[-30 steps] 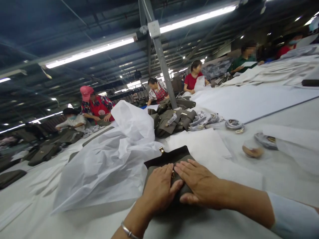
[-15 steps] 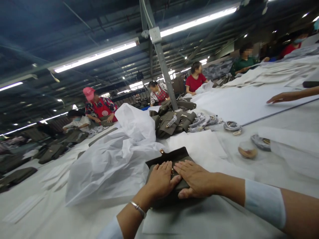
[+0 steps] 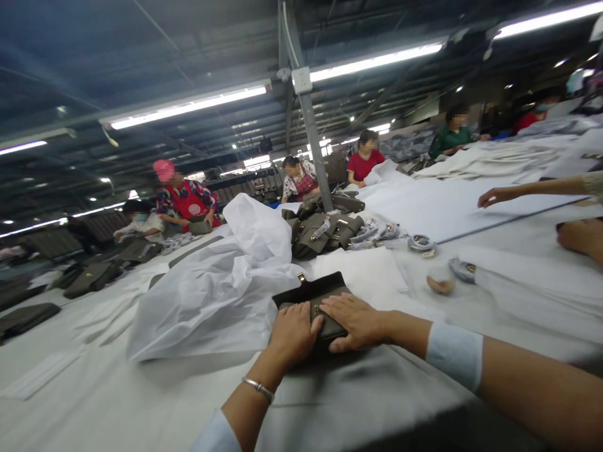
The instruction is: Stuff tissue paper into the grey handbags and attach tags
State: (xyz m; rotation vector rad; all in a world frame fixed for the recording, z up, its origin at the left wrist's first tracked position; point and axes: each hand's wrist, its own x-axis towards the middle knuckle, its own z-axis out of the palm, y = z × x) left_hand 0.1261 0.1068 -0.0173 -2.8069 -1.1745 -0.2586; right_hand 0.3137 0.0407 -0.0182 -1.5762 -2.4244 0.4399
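A dark olive handbag [image 3: 331, 329] lies on the table before me, its flap [image 3: 325, 286] raised at the far side with a gold clasp piece at the edge. My left hand [image 3: 296, 329] rests flat on the bag's left part, fingers stretched out. On the right part my right hand [image 3: 355, 319] lies palm down, fingers extended. Gold hardware shows between the two hands. Both hands press on the bag without gripping it. A crumpled white sheet [image 3: 217, 295] is left of the bag, and flat white sheets [image 3: 362, 267] lie behind it.
Several olive bags [image 3: 320, 235] are heaped by a metal post [image 3: 313, 138]. Wrapped straps [image 3: 377, 232] and a tape roll [image 3: 440, 284] lie to the right. A co-worker's hands [image 3: 502, 196] reach in from the right edge. Other people work across the table.
My hands stay on the bag, with slightly more of its front showing between them. The view has shifted a little. At right, a co-worker's second hand has come into view.
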